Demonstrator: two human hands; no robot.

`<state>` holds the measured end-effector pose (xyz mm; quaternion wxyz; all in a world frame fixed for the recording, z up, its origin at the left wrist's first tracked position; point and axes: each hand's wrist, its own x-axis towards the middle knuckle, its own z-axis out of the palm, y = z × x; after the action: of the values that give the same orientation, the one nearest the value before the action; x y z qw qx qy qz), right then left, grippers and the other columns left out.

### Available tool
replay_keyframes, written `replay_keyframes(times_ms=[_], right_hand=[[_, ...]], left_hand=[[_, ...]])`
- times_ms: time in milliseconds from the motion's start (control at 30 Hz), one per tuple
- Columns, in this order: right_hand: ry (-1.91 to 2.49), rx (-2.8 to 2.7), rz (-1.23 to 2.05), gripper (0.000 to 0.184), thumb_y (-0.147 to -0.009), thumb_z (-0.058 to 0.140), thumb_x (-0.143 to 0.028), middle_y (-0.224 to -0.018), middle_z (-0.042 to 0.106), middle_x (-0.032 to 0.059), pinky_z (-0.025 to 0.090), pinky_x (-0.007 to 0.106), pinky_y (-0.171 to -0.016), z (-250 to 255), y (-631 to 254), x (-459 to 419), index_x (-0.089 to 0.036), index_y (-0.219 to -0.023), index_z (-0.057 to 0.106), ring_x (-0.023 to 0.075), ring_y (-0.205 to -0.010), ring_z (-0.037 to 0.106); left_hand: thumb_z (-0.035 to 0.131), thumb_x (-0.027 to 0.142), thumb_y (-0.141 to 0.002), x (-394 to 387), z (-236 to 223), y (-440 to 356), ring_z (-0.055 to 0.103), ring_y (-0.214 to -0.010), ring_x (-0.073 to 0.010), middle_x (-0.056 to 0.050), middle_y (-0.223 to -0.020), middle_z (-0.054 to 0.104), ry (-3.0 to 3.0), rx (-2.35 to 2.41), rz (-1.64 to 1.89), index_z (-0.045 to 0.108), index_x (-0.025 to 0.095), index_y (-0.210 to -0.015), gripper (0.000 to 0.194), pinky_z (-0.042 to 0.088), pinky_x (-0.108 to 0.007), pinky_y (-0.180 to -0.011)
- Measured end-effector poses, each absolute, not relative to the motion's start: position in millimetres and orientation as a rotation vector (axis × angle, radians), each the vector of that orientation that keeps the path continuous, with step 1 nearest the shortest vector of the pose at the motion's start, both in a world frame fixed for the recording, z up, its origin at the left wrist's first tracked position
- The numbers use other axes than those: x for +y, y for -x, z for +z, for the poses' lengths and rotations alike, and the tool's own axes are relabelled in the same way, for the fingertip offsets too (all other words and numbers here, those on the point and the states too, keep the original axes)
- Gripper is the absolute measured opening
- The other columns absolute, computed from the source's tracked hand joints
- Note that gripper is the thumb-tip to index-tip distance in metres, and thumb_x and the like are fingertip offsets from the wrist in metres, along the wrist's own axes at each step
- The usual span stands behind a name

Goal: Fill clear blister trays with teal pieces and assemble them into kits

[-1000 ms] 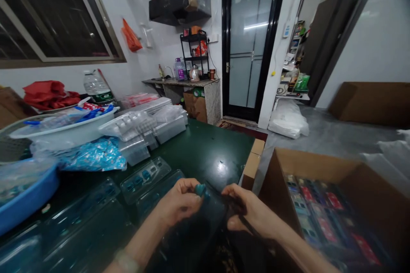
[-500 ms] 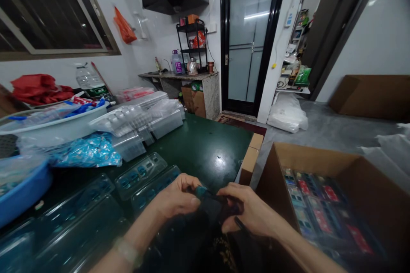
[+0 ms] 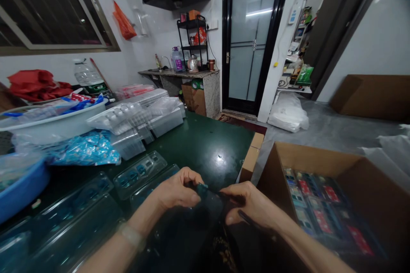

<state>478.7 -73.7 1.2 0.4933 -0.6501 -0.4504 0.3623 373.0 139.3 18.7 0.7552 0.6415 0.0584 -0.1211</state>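
One small teal piece [image 3: 202, 187], with a slight shine and too blurred to show its exact shape, is between the hands above the near edge of the green table [image 3: 200, 136]. The left hand [image 3: 177, 194] pinches it between thumb and forefinger, tips nearly together. The right hand [image 3: 248, 202], just beside, has its fingers curled around one dark tool [image 3: 246, 217]; a slim dark handle sticks out past the thumb, but I cannot tell what the tool is. One pale bangle [image 3: 132, 235] circles the left wrist.

On the table next to the left hand lie at least four clear trays [image 3: 145, 177], some holding teal pieces. Farther left are one blue basin [image 3: 33, 194], one white basin [image 3: 60, 123] and one shiny blue bag [image 3: 88, 149]; clear plastic boxes [image 3: 166, 124] are stacked behind. To the right stands one open cardboard box [image 3: 320, 155] of packs, four red labels visible.
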Motion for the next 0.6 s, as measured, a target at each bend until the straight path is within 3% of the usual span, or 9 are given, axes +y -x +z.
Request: replay_keyframes(times_ms=[233,600], right_hand=[[1.512,-1.054,0.950,0.021,-0.060,0.071,-0.028,-0.063,0.050,-0.0048,0.031,0.018,-0.049,6.0,-481.2,-71.5,-0.016,-0.076,0.066,0.0102,-0.059,0.043],[1.503,-1.064,0.880,0.022,-0.060,0.071,-0.033,-0.060,0.049,-0.0045,0.030,0.019,-0.046,0.2,-482.5,-66.5,-0.016,-0.067,0.061,0.0099,-0.055,0.042]], left_hand=[[0.070,0.015,-0.051,145.5,20.0,-376.7,0.038,-0.040,-0.0068,-0.001,-0.050,0.053,-1.459,0.113,-0.289,0.065,0.010,-0.067,0.017,0.023,-0.020,-0.038],[0.072,0.018,-0.051,149.1,20.0,-377.8,0.042,-0.043,-0.0081,-0.002,-0.056,0.057,-1.483,0.119,-0.267,0.066,0.010,-0.069,0.021,0.027,-0.020,-0.039]])
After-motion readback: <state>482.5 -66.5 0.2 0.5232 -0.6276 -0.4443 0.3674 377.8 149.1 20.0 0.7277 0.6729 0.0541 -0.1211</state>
